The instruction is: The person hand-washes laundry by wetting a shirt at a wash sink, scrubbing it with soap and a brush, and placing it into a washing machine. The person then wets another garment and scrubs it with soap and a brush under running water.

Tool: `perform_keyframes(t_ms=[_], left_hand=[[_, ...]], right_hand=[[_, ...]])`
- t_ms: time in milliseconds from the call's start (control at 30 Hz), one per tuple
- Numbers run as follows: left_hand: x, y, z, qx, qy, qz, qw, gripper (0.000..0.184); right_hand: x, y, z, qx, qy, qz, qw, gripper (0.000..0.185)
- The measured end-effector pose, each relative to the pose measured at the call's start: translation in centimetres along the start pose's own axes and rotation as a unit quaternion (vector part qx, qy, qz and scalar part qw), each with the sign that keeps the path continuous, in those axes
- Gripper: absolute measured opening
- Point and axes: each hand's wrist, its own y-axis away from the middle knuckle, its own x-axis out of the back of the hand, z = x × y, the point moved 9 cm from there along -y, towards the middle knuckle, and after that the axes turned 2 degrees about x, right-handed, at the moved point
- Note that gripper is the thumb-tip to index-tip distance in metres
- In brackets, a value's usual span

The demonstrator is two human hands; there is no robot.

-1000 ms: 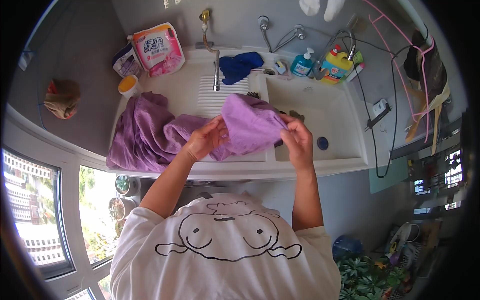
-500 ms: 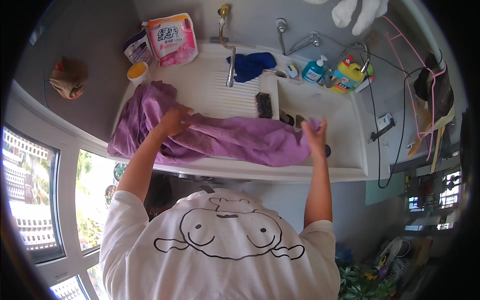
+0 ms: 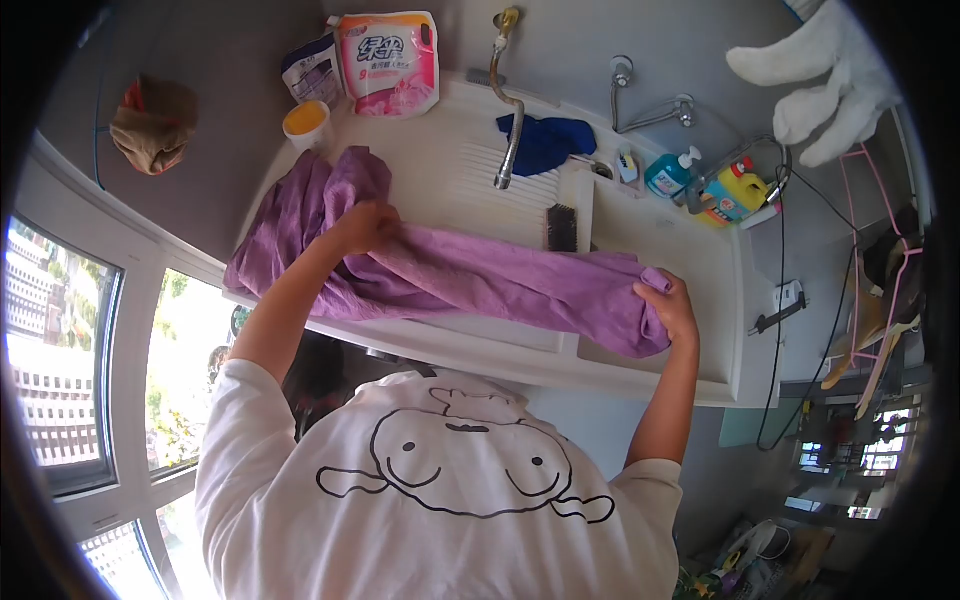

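A long purple cloth stretches across the white sink unit, from a bunched heap at the left to the basin at the right. My left hand grips it near the heap, with the fingers closed and partly hidden in the folds. At the other end, my right hand pinches the cloth's edge between thumb and fingers over the basin. Between the two hands the fabric is drawn fairly straight. Just behind it a black-bristled brush rests beside the basin's left wall.
A metal spout hangs over the ribbed washboard, near a dark blue cloth. Detergent pouches and a yellow-topped tub stand at the back left. A teal pump bottle and a yellow bottle line the back right.
My right hand has gone from spread fingers to a grip on the cloth's right end, pulling it further right. My left hand keeps its hold. The view has turned slightly.
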Motion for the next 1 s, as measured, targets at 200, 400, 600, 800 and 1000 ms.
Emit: perform_keyframes(t_ms=[200, 400, 600, 800, 1000], left_hand=[[5.1, -3.2, -2.5, 0.195, -0.142, 0.345, 0.907, 0.02], [4.4, -3.5, -0.8, 0.1, -0.128, 0.352, 0.922, 0.032], [9.2, 6.1, 0.5, 0.04, -0.209, 0.446, 0.869, 0.03], [10.4, 1.5, -2.4, 0.09, -0.137, 0.335, 0.928, 0.02], [7.2, -1.6, -9.5, 0.18, -0.262, 0.004, 0.948, 0.036]], right_hand=[[-0.9, -11.0, -0.1, -0.035, 0.047, 0.05, 0.997, 0.035], [-1.3, -20.2, 2.2, -0.072, -0.213, 0.202, 0.953, 0.052], [-5.7, -15.4, -2.7, 0.198, 0.122, 0.164, 0.959, 0.04], [-10.5, -15.3, -3.9, 0.336, 0.403, 0.119, 0.843, 0.034], [-7.5, -21.2, 0.8, 0.102, 0.432, -0.098, 0.891, 0.017]])
